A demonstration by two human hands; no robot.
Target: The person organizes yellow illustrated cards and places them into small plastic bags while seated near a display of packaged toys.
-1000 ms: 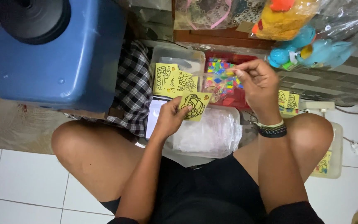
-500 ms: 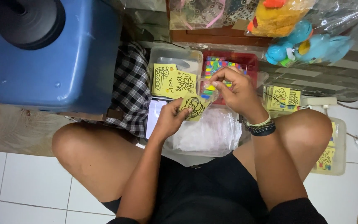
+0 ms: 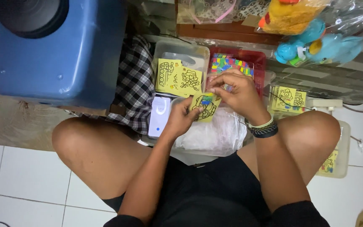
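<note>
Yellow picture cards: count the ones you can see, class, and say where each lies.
6, perhaps more hidden: one card in the left hand, two on the clear box, two stacked right of the right hand, one beside the knee.

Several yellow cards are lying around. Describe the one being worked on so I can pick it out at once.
Start from the big blue container at upper left, then move right past the checked cloth and the phone. The yellow card is pinched by the left hand, with the right hand at its top edge. Unlike the blank cards in the clear box, it is partly coloured.
</note>
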